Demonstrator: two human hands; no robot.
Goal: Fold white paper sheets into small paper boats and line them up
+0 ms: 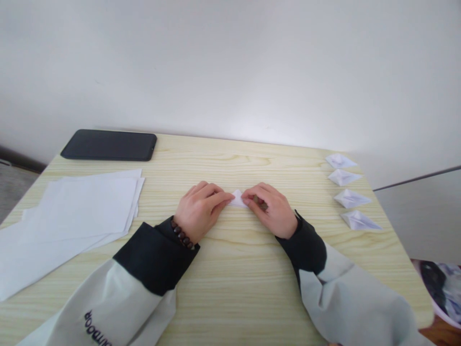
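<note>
A small folded piece of white paper is held between my two hands at the middle of the table. My left hand pinches its left end between thumb and forefinger, and a dark bead bracelet circles that wrist. On the other side, my right hand grips the right end with thumb and fingertips. The paper has a raised point in its middle; both ends are covered by my fingers.
Several folded white paper shapes stand in a column near the table's right edge. Loose white sheets overlap at the left. A black phone lies at the back left by the wall. Beyond the right edge is a container.
</note>
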